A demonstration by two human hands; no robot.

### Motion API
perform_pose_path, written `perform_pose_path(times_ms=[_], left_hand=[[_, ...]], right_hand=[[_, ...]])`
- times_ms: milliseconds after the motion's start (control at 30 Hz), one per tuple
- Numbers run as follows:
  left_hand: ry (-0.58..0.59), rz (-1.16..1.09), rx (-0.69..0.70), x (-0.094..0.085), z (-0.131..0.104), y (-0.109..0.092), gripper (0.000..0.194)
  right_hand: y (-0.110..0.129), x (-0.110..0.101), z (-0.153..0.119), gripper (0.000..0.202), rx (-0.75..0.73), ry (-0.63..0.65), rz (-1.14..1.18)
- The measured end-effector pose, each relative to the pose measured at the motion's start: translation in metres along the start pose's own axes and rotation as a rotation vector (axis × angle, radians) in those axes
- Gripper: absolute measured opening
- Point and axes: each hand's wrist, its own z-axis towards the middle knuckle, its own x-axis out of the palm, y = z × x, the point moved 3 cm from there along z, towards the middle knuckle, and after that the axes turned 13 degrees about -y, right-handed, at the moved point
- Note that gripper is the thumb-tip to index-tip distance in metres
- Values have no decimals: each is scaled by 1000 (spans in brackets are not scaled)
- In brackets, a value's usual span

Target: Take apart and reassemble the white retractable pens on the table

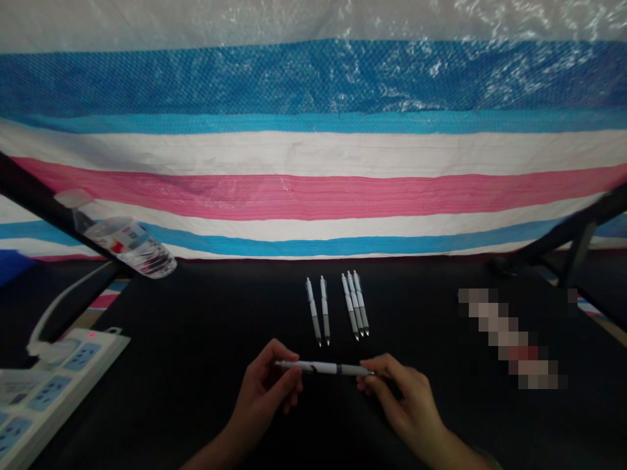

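Observation:
A white ballpoint pen (323,367) with a grey grip lies level between my two hands, above the near part of the black table. My left hand (269,385) pinches its clicker end between thumb and fingers. At the tip end, my right hand (404,395) holds the grey grip the same way. Beyond the hands, two similar pens (318,311) rest side by side on the table, tips toward me. To their right is a group of three more pens (355,304), lying close together and also pointing my way.
On the left sits a white power strip (100,365) with a plug in it and a red light. A clear plastic bottle (132,245) leans at the back left. A blurred-out object (509,339) lies at right. Behind the black table (220,307) hangs a striped sheet (313,196).

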Motion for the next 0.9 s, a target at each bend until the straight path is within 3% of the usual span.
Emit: perform_pose_path(times_ms=[300,433,600,667,767,900], left_hand=[[22,-1,34,-1,-1,2,40],[33,7,42,1,-2,-1,40],[15,-13,27,1,-2,-1,40],[15,-22,24,1,-1,0,39],[-2,-32,24,0,0,1,37],[-3,-30,22,-1,1,1,37]], right_hand=[[5,0,2,16,-74,41,-95],[9,-1,5,38,-161,54,-129],[8,0,7,56,-33,170,-76],[7,2,6,50,35,195,3],[4,3,8,30,115,106,87],[4,1,9,21,104,68,7]])
